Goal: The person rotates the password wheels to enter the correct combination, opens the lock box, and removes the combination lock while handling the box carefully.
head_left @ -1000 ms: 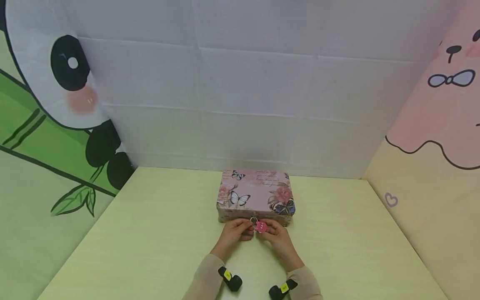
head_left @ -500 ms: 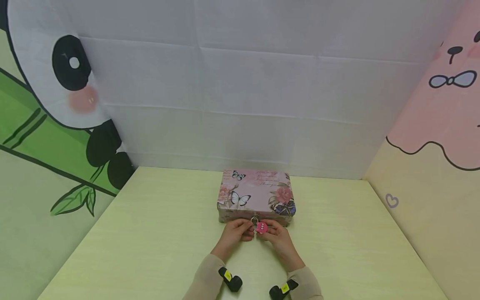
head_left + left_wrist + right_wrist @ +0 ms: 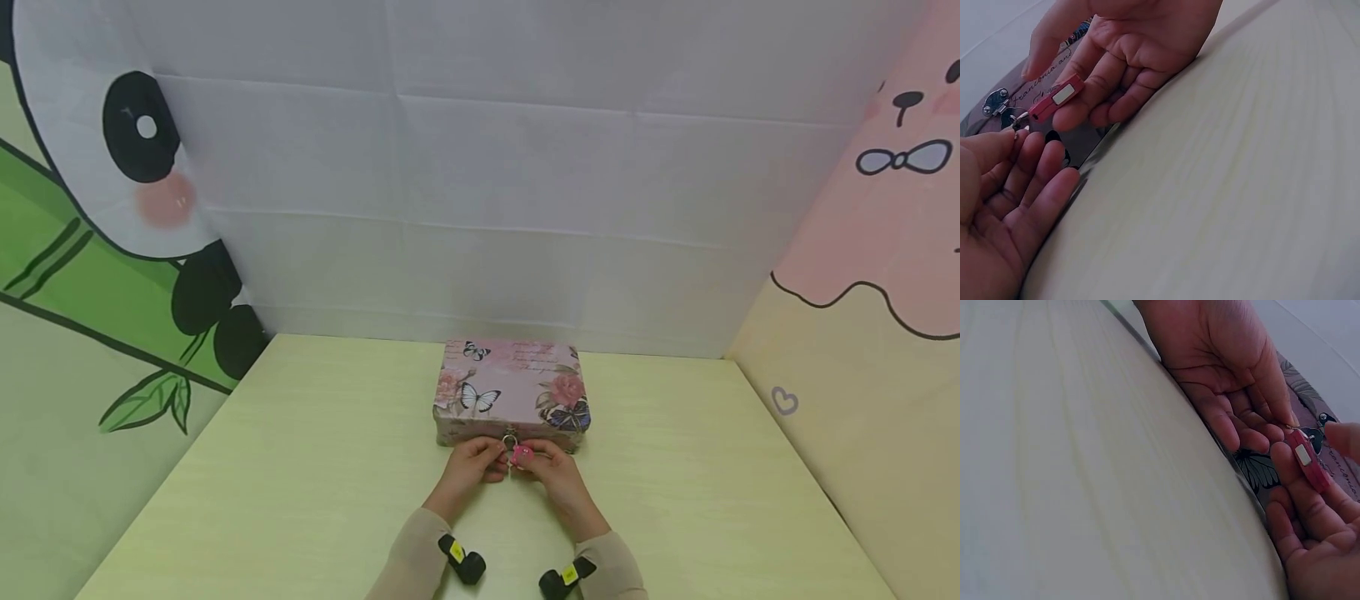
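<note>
Nearest, two beige fabric sleeves (image 3: 411, 554) come in over the front of the table, each with a black wrist device (image 3: 469, 568) bearing a yellow label. Beyond them the hands almost meet: the left hand (image 3: 468, 467) pinches the metal shackle (image 3: 510, 438) of a small padlock between thumb and forefinger, its other fingers loosely bent, while the right hand (image 3: 557, 479) holds the padlock's pink body (image 3: 522, 455) against its bent fingers, thumb raised just off it. The padlock sits just before the middle of the box's front edge, so the fingers work in a narrow strip there. The body is a small block with a pale rectangular patch on its side; whether the shackle passes through the shiny metal clasp (image 3: 996, 102) cannot be told. Behind the hands lies the box (image 3: 517, 383), lid down, rectangular with rounded corners, printed with butterflies, roses and script on pink. To either side the pale yellow table (image 3: 300, 467), faintly grained, gives broad room, its side edges slanting inward. Just behind the box, the table's far edge meets a creased white backdrop (image 3: 487, 167), flanked by a green panda-print panel (image 3: 45, 392) and a pink-and-cream cartoon panel (image 3: 862, 233).
</note>
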The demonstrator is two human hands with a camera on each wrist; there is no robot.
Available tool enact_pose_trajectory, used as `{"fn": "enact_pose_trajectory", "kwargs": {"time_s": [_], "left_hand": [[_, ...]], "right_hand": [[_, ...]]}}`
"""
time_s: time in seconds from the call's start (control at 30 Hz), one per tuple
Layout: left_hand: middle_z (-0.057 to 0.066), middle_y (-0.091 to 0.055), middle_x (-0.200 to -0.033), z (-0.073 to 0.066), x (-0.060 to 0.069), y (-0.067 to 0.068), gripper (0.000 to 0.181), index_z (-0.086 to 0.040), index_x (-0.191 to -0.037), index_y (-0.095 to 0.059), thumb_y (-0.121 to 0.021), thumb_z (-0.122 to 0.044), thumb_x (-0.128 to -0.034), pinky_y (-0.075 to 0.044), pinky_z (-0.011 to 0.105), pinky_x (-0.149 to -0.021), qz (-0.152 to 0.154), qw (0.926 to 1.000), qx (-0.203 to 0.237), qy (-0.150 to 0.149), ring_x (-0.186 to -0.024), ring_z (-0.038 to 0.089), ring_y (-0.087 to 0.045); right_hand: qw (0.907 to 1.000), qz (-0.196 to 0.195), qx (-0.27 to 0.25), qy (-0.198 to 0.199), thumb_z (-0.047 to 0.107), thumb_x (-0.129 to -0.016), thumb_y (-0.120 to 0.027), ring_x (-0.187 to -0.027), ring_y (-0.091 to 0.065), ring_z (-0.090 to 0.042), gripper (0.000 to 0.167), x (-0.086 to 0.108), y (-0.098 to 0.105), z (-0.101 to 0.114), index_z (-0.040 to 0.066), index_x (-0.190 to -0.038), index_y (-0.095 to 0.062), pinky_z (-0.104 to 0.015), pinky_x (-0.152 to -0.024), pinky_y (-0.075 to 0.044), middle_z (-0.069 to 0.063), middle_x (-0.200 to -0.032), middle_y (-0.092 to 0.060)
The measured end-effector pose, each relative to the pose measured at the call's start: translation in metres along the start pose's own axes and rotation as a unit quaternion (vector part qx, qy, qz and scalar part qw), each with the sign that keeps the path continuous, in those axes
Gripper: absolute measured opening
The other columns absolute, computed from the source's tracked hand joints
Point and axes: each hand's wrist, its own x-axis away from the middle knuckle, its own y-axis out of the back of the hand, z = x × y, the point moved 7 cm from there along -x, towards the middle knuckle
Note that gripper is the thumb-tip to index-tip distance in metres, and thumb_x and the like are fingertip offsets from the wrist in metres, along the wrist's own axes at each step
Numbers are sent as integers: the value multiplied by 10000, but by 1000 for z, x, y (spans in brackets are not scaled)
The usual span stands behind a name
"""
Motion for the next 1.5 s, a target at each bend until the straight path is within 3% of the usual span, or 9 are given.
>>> {"fn": "enact_pose_trajectory", "kwargs": {"time_s": [0.07,0.3,0.4,0.5,0.77,1.0,1.3,1.5], "left_hand": [[69,-685,-842,-2,1,-1,240,175,-1051,-594,-517,-52,-1027,-598,301,-672,1,10000,-53,0,-755,139,-670],[127,-687,-850,-34,18,-6,234,194,-1015,-580,-512,-30,-1022,-592,301,-677,29,9999,-114,-119,-774,180,-685],[118,-686,-832,-35,18,-7,250,206,-1013,-570,-512,-37,-1024,-588,288,-668,27,9999,-101,-115,-754,160,-678],[108,-683,-815,-31,15,-7,259,215,-1010,-563,-508,-38,-1026,-589,296,-666,51,9998,-135,-96,-744,164,-673],[47,-696,-833,-3,0,-4,261,160,-1023,-605,-504,-80,-1043,-575,274,-638,-30,9996,-254,-77,-742,109,-655],[40,-689,-824,-1,-1,-3,299,182,-1053,-599,-517,-106,-1042,-569,247,-616,-82,9996,-244,-81,-708,80,-622],[82,-694,-861,2,-3,-2,293,170,-1042,-611,-518,-107,-1043,-593,290,-643,-78,9996,-222,-123,-733,97,-630],[76,-698,-890,3,-4,-2,283,169,-1041,-614,-514,-95,-1043,-606,316,-688,-43,9999,-48,-79,-779,126,-664]], "right_hand": [[9999,-144,95,6,-7,-970,-588,-807,-665,-73,273,-2,0,-1,-193,-1166,-546,-257,-752,-545,-98,-975,-715],[9984,-495,264,-22,-2,-981,-572,-760,-634,-70,227,-5,1,-3,-197,-1096,-577,-251,-701,-545,-53,-906,-680],[9982,-510,312,-24,6,-982,-575,-742,-624,-66,232,-5,1,-3,-203,-1084,-575,-247,-685,-541,-31,-883,-665],[9982,-506,328,12,6,-978,-581,-729,-619,-65,226,-6,1,-3,-204,-1063,-578,-240,-674,-538,-18,-868,-651],[9968,-520,601,74,29,-981,-591,-702,-594,-65,226,-6,1,-2,-195,-1013,-594,-217,-641,-514,-2,-842,-640],[9950,-553,828,7,72,-990,-600,-687,-565,-87,229,-9,2,-1,-154,-960,-616,-233,-627,-499,10,-822,-621],[9922,-485,1145,31,94,-994,-599,-675,-530,-99,255,-11,-5,3,-158,-1000,-639,-238,-608,-472,0,-790,-604],[9878,-373,1508,85,121,-1015,-570,-727,-543,-121,260,-14,-9,7,-121,-1015,-666,-276,-629,-482,-56,-865,-649]]}}
